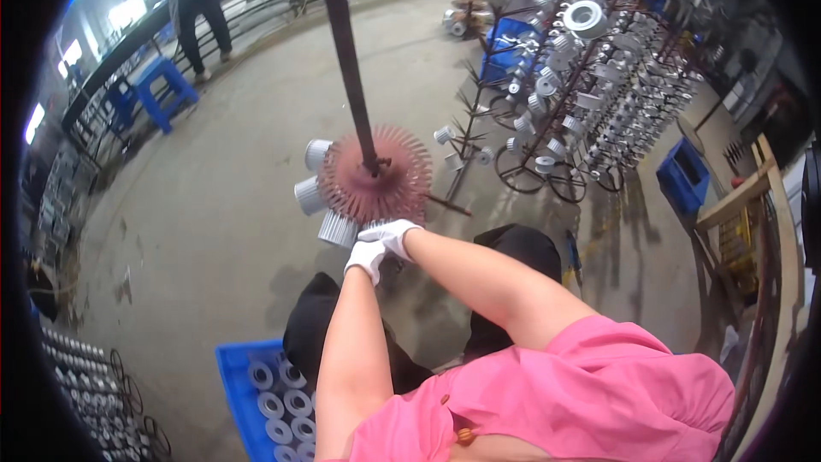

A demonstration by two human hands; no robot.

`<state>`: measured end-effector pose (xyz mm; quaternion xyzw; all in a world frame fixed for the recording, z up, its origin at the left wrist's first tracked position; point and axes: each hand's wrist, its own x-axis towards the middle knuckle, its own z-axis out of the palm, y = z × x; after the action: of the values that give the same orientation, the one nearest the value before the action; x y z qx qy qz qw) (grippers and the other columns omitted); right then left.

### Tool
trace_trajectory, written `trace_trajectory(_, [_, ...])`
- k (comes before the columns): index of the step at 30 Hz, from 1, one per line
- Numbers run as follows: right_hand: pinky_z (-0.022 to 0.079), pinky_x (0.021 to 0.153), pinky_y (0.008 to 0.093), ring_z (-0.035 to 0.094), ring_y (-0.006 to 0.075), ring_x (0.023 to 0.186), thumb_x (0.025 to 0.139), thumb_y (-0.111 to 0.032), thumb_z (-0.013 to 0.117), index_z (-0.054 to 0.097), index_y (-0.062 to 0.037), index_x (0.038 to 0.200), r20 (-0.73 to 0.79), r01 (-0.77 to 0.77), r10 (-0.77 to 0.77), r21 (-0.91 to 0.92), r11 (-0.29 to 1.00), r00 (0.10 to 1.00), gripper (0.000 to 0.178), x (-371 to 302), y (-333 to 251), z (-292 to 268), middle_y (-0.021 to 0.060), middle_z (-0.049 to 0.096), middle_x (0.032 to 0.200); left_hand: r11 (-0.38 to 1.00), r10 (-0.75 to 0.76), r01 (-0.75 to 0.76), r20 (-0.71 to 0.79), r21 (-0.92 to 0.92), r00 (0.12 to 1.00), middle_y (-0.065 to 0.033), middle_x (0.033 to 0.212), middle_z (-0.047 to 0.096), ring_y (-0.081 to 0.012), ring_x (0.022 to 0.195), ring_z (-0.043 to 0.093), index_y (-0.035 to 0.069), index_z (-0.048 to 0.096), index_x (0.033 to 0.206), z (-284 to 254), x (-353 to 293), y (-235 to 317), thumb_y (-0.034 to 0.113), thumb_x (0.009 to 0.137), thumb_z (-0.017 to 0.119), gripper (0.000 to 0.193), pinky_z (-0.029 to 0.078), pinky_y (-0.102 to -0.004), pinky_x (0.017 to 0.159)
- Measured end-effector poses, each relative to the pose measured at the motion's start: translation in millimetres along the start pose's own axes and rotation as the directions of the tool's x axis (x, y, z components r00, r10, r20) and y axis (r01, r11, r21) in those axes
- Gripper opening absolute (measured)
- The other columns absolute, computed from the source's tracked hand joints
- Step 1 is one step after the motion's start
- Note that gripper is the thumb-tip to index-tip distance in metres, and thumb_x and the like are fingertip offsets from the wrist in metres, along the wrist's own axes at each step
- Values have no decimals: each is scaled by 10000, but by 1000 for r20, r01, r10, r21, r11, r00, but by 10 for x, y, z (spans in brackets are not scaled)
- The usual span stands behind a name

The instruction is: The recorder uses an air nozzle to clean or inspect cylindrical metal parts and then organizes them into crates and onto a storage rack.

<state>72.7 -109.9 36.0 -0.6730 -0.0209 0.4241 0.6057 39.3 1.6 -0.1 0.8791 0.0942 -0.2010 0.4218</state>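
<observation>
A rust-red disc with a slotted, toothed rim (393,150) sits on a dark upright rod (349,60). Silver ribbed metal cylinders (338,228) hang around its left and near side. At the near rim, my right hand (390,236), in a white glove, closes over a ribbed metal part mostly covered by the fingers. My left hand (366,260), also gloved, is closed just below and touches the right one at the same part. The fingertips of both are largely hidden.
A blue crate (224,368) of round metal parts stands at my left side. Racks loaded with silver parts (590,103) fill the far right. A blue stool (162,85) and a standing person (198,13) are at the far left. A wooden frame (753,188) stands right.
</observation>
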Motion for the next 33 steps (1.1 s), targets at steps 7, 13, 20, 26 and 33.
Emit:
trace_trajectory(7, [420, 706, 320, 564, 180, 800, 820, -234, 556, 603, -120, 1019, 70, -118, 102, 286, 951, 992, 234, 56, -32, -37, 25, 622, 925, 923, -118, 61, -130, -381, 984, -165, 868, 607, -243, 696, 596, -35, 580, 970, -108, -276, 411, 280, 733, 610, 395, 464, -351, 538])
trace_trajectory(13, [326, 806, 504, 555, 379, 873, 770, -488, 477, 585, -111, 1024, 62, -55, 46, 149, 987, 997, 467, 235, 160, -153, 161, 627, 926, 922, -154, 135, -23, -363, 988, -137, 864, 614, -193, 697, 574, -17, 566, 1008, -169, -411, 636, 350, 789, 514, 430, 451, -324, 573])
trace_trajectory(20, [411, 660, 381, 573, 249, 744, 799, -303, 553, 618, -125, 1003, 20, -117, 116, 217, 969, 993, 279, -229, -227, 150, 70, 633, 878, 875, -219, 191, -13, -444, 976, -136, 876, 612, -187, 698, 578, -13, 563, 1020, -273, -478, 482, 308, 775, 536, 405, 461, -314, 581])
trace_trajectory(26, [426, 564, 343, 571, 216, 651, 794, -269, 585, 624, -112, 948, 113, -233, 204, 455, 859, 972, 223, -376, -261, 40, 44, 629, 823, 815, -163, 133, -2, -565, 987, -123, 762, 590, -209, 588, 560, -6, 576, 939, -139, -331, 427, 141, 722, 549, 264, 433, -315, 486])
trace_trajectory(33, [443, 662, 339, 579, 175, 755, 798, -244, 575, 601, -99, 904, 205, -215, 122, 538, 815, 971, 181, -231, -4, -8, 27, 629, 837, 798, -146, 101, -27, -595, 989, -128, 742, 580, -211, 582, 563, -41, 581, 897, -95, -327, 400, 114, 676, 512, 278, 443, -309, 474])
